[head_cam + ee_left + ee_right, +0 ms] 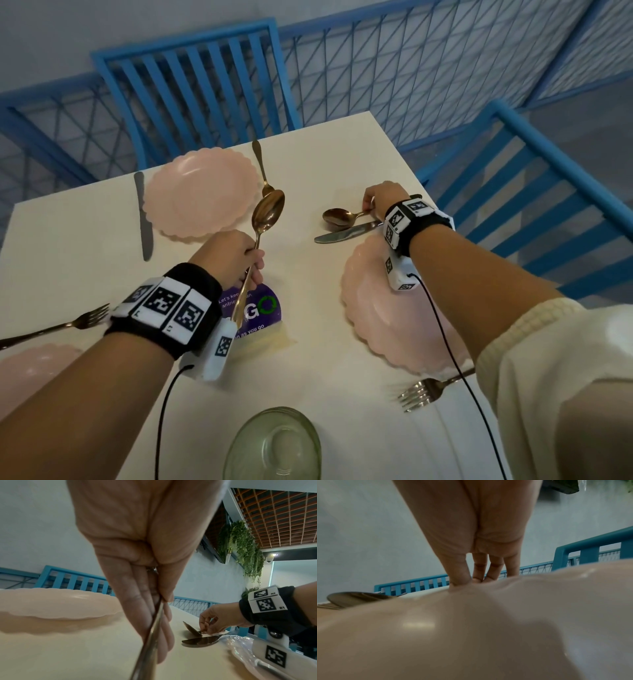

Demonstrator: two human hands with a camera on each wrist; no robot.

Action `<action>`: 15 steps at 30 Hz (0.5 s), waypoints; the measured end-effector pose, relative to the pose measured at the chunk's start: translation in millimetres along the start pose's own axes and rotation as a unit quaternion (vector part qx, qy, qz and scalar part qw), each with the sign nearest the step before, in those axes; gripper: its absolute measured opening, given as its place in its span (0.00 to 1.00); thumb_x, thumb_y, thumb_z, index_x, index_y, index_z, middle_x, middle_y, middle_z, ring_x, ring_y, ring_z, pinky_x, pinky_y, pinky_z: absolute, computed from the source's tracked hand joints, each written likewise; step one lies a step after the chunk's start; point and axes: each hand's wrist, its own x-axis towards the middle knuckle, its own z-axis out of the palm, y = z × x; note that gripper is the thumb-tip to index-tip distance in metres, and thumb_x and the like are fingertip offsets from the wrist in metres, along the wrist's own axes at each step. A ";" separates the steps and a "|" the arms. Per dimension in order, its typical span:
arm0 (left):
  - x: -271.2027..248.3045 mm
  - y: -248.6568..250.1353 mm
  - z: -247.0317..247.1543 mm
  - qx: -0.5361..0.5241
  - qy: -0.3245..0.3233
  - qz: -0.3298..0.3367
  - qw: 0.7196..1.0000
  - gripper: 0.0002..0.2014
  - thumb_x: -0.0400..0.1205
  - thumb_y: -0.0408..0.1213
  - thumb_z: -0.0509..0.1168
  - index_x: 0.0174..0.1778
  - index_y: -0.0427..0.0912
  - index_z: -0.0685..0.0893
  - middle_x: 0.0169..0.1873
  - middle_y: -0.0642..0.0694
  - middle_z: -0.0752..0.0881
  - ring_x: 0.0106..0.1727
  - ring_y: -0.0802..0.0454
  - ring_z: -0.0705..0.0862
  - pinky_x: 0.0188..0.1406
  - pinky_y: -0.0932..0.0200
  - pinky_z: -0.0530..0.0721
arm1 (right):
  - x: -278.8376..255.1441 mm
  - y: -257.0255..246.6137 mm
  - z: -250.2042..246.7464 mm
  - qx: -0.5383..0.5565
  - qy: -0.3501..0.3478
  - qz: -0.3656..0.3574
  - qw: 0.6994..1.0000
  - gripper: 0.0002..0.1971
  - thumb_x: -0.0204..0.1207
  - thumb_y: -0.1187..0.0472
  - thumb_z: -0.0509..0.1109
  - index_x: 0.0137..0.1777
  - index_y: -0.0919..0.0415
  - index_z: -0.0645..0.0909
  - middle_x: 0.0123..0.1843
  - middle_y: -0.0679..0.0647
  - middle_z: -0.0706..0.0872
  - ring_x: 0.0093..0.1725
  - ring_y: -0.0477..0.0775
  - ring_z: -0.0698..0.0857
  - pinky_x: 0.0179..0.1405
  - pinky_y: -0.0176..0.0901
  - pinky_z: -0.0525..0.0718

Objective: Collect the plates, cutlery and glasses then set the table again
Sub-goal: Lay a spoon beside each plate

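My left hand (251,263) grips the handle of a bronze spoon (269,212) and holds it bowl-up above the white table (308,164); in the left wrist view the handle (150,642) runs between thumb and fingers. My right hand (370,209) pinches the handle of a second spoon (337,216), its bowl tilted up off the table (192,628). A knife (346,233) lies right beside it. Pink scalloped plates sit at the far side (200,195), under my right wrist (387,308) and at the near left (30,363).
A knife (144,219) lies left of the far plate, another spoon (260,164) to its right. Forks lie at the near left (68,323) and near right (424,390). A glass (274,445) stands at the near edge. Blue chairs (191,85) ring the table.
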 end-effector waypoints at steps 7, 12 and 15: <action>-4.5 0.2 2.9 -0.002 -0.001 0.002 1.000 0.13 0.86 0.31 0.54 0.41 0.30 0.80 0.31 0.39 0.86 0.28 0.47 0.83 0.24 0.67 0.81 | -3.4 0.4 -1.7 0.005 -0.016 0.004 1.000 0.13 0.78 0.68 0.66 0.61 0.62 0.83 0.67 0.61 0.80 0.67 0.60 0.79 0.69 0.46 0.76; -4.0 -3.3 3.3 -0.007 -0.002 -0.003 1.000 0.13 0.86 0.31 0.55 0.40 0.31 0.80 0.32 0.37 0.86 0.30 0.44 0.84 0.33 0.60 0.82 | -1.0 1.8 0.9 0.011 -0.016 0.009 1.000 0.14 0.77 0.69 0.67 0.62 0.62 0.82 0.68 0.61 0.79 0.67 0.60 0.79 0.70 0.48 0.77; -3.4 -6.3 2.7 -0.008 0.001 -0.005 1.000 0.13 0.86 0.32 0.55 0.40 0.31 0.80 0.32 0.37 0.87 0.31 0.43 0.85 0.34 0.58 0.83 | 1.9 5.1 5.3 0.016 0.023 0.010 1.000 0.14 0.76 0.69 0.69 0.61 0.61 0.81 0.68 0.62 0.75 0.66 0.61 0.78 0.66 0.46 0.77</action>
